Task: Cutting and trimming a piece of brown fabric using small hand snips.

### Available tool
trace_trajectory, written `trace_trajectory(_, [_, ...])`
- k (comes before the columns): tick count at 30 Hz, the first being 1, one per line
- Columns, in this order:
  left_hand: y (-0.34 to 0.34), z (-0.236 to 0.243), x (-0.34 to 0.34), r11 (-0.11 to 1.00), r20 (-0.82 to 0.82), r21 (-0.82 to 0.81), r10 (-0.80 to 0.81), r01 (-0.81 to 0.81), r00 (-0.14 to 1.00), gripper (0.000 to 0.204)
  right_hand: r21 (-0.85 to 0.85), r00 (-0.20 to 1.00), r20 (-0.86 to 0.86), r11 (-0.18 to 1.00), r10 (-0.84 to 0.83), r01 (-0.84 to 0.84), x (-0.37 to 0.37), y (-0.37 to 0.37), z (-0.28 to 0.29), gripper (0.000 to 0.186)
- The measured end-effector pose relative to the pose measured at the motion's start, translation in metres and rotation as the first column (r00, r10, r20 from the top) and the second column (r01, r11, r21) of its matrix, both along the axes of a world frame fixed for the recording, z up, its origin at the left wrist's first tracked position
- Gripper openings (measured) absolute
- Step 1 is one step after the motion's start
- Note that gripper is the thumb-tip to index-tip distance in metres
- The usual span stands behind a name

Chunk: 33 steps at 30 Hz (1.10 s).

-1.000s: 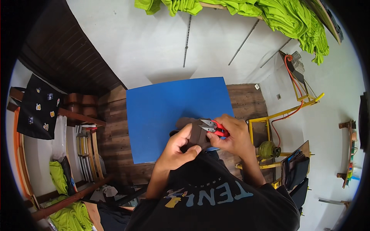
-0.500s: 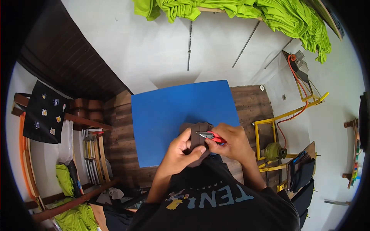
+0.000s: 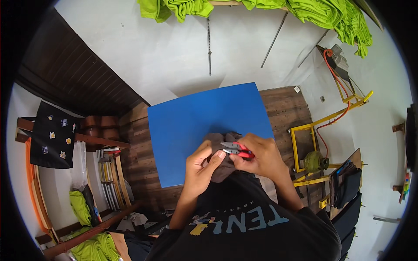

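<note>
A bunched piece of dark brown cloth [image 3: 223, 172] is between my hands, over the near edge of a blue tabletop [image 3: 187, 124]. My left hand [image 3: 202, 167] is closed on the cloth, thumb and fingers pinching a fold of it. In my right hand [image 3: 259, 154] is a pair of small red-handled thread snips [image 3: 237, 148], gripped by the fingers. Their grey blades point left, spread apart, with the tips close to my left thumb. Whether the blades touch the cloth cannot be made out.
Lime-green garments [image 3: 320, 15] hang over a rack at the far wall. To the right stands a yellow metal frame [image 3: 300, 150] with a green gas cylinder [image 3: 315, 162] and an orange hose. A wooden shelf with a black bag [image 3: 54, 135] is on the left.
The snips' blades have spread apart from nearly closed. The cloth has been gathered and turned in my left hand, whose fingers have curled in more.
</note>
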State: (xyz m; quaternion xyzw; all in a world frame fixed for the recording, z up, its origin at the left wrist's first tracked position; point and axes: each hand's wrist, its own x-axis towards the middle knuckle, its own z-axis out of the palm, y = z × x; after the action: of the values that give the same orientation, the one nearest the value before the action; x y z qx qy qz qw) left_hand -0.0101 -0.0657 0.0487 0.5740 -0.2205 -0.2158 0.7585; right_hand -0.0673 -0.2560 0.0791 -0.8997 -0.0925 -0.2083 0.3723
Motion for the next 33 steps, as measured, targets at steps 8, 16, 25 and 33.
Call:
trace_trajectory(8, [0.002, 0.009, -0.01, 0.987, -0.131, -0.096, -0.139, 0.127, 0.982, 0.034, -0.023, 0.998, -0.019, 0.998, 0.057, -0.057, -0.003, -0.004, -0.004, 0.022])
trace_trajectory(16, [0.005, 0.013, -0.016, 0.984, -0.133, -0.099, -0.159, 0.146, 0.978, 0.039, -0.033, 0.996, 0.025, 0.996, 0.082, -0.081, -0.006, -0.005, -0.002, 0.023])
trace_trajectory(25, [0.002, -0.001, -0.014, 0.997, -0.081, -0.066, -0.051, 0.045, 0.995, 0.024, -0.056, 0.996, -0.049, 0.996, 0.073, -0.076, -0.007, -0.008, 0.002, 0.022])
trace_trajectory(33, [0.01, 0.011, -0.018, 0.977, -0.24, -0.15, -0.184, 0.151, 0.953, 0.049, -0.045, 0.995, -0.025, 0.995, 0.093, -0.094, 0.001, -0.007, -0.001, 0.024])
